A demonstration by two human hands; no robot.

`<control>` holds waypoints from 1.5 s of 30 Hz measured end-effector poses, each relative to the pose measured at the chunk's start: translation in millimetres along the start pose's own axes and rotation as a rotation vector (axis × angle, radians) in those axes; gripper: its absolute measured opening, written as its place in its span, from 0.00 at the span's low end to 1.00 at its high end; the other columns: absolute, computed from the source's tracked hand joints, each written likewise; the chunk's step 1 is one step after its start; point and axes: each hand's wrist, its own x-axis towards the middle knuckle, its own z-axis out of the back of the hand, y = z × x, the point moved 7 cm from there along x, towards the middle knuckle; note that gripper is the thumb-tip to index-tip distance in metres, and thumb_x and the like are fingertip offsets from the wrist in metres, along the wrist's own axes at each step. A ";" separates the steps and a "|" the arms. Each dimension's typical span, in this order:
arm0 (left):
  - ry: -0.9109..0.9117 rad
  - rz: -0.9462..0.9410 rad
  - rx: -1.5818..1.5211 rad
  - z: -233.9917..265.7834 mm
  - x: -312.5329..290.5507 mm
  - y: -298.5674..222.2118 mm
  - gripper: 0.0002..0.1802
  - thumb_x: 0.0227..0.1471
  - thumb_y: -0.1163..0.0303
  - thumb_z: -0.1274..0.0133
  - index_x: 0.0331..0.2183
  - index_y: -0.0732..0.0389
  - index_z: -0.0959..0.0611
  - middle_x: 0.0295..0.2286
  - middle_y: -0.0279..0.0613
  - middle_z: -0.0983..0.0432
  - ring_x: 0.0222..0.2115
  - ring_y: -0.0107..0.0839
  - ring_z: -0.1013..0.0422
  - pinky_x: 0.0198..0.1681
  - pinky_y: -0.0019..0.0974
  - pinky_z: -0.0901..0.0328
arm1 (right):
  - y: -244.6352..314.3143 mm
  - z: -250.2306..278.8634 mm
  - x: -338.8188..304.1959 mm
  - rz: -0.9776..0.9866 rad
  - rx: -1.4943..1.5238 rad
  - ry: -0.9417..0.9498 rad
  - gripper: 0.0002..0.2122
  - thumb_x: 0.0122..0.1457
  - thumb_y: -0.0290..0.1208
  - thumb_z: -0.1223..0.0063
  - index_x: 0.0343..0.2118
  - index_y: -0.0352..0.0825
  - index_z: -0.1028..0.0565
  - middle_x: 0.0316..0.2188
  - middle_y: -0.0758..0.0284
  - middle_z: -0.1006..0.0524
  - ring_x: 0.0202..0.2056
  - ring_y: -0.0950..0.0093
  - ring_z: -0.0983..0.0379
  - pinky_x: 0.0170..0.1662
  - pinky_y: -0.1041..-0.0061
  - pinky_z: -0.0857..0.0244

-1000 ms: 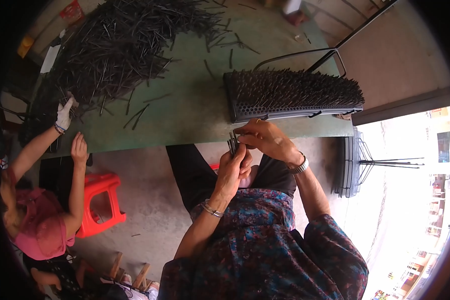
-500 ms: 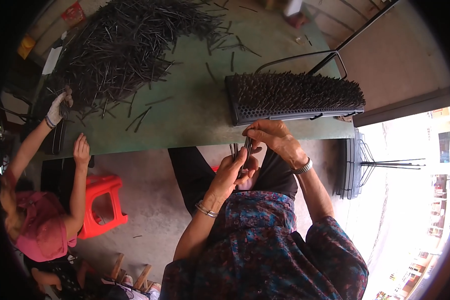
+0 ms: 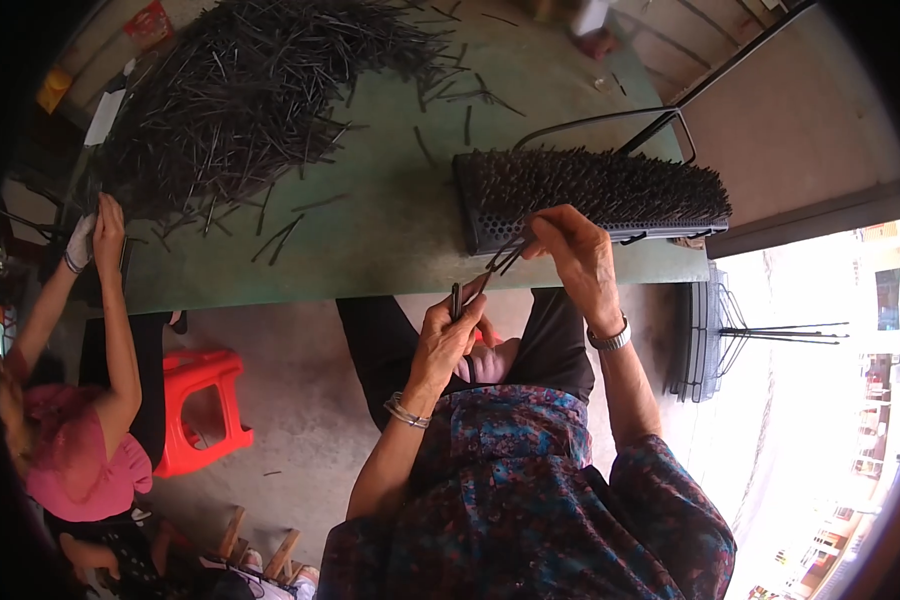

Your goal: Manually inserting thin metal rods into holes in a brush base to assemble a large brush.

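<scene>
My left hand (image 3: 442, 345) is closed around a small bundle of thin dark sticks (image 3: 457, 298), held over my lap just off the table's near edge. Above and to the right of it, my right hand (image 3: 582, 258) pinches a few similar dark sticks (image 3: 508, 256), which slant down toward the left hand. Right behind that hand stands a long black perforated rack (image 3: 490, 228) on the green table. Densely packed dark sticks (image 3: 610, 182) rise from its top. I cannot make out the sticks' material or exact kind.
A big heap of loose dark sticks (image 3: 240, 100) covers the table's (image 3: 390, 220) far left, with strays around it. At the left, a co-worker's gloved hand (image 3: 80, 243) and bare hand (image 3: 109, 235) are together. A red stool (image 3: 232, 400) and a black wire rack (image 3: 705, 340) stand below.
My right hand has moved up and away from the left, with sticks now showing between its fingers. The left hand lies slightly lower. The co-worker's bare hand has moved to the gloved one.
</scene>
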 end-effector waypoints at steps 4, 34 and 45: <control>0.039 0.024 -0.088 4.2 -1.5 12.5 0.17 0.63 0.61 0.53 0.43 0.64 0.20 0.18 0.37 0.25 0.12 0.12 0.51 0.16 0.21 0.57 | 18.0 11.4 5.8 0.232 -0.202 -0.260 0.06 0.61 0.23 0.50 0.37 0.27 0.24 0.25 0.67 0.21 0.29 0.81 0.23 0.34 0.83 0.32; 0.022 0.040 -0.238 -0.8 -6.7 25.7 0.17 0.64 0.60 0.54 0.35 0.65 0.23 0.21 0.40 0.25 0.14 0.15 0.45 0.18 0.22 0.51 | 25.3 -9.3 18.6 0.418 -0.391 -0.296 0.03 0.58 0.20 0.47 0.35 0.30 0.25 0.25 0.62 0.24 0.25 0.73 0.22 0.27 0.77 0.33; -0.004 0.033 -0.251 -3.6 -7.9 22.2 0.16 0.64 0.60 0.53 0.36 0.64 0.23 0.19 0.37 0.27 0.13 0.15 0.47 0.18 0.22 0.52 | 12.1 -22.9 20.5 0.485 -0.647 -0.234 0.06 0.56 0.26 0.41 0.37 0.38 0.20 0.30 0.67 0.26 0.25 0.73 0.27 0.28 0.76 0.33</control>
